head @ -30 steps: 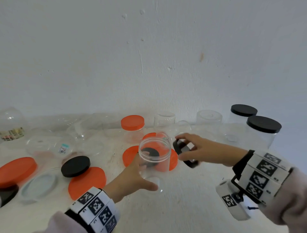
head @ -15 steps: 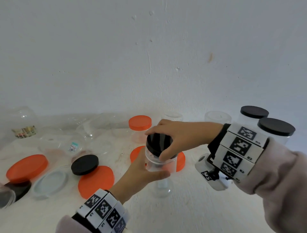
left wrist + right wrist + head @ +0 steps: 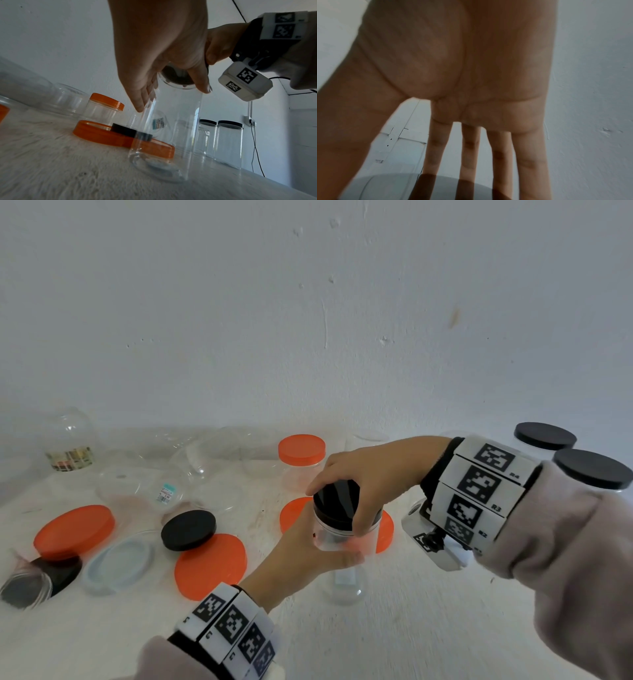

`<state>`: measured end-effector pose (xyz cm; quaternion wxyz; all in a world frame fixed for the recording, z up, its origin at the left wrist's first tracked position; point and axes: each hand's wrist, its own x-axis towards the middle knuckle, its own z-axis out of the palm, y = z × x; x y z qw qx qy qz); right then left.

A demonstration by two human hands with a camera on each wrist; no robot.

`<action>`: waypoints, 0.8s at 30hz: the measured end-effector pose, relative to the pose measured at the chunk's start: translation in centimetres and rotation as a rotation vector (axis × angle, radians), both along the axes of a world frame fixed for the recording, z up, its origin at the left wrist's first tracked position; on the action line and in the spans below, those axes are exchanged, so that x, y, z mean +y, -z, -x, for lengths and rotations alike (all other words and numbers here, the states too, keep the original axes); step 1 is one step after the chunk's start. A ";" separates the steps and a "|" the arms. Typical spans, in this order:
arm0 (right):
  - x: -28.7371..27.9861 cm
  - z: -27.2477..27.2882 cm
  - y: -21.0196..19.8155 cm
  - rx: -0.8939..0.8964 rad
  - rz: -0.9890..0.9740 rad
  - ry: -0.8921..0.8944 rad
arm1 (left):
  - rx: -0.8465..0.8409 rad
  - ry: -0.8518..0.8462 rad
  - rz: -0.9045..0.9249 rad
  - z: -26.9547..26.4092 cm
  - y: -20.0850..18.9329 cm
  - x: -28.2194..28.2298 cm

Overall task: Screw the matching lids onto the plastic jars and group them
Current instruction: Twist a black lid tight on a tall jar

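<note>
Jar (image 3: 337, 537), clear and upright in front of the orange lids (image 3: 294, 513), is clasped by the left hand (image 3: 301, 556) while the right hand (image 3: 363, 474) grips the black lid (image 3: 334, 505) seated on its mouth, so threading seems underway; next, twist it tight.

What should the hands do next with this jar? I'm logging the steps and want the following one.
Probably twist the black lid to tighten it. The right hand grips the lid from above, where it sits on the mouth of the clear jar, and the left hand holds the jar's body. Whether the thread has caught cannot be seen.
</note>
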<state>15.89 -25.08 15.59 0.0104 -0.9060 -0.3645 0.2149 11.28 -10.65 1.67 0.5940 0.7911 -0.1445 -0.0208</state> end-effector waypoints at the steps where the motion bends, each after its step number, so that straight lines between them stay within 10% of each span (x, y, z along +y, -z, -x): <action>1: 0.0 -0.1 0.0 -0.006 -0.002 0.000 | 0.000 0.000 0.002 0.0 0.0 0.0; 24: 0.1 -0.4 -0.3 -0.079 0.069 0.053 | -0.043 0.010 -0.020 0.0 0.0 -0.1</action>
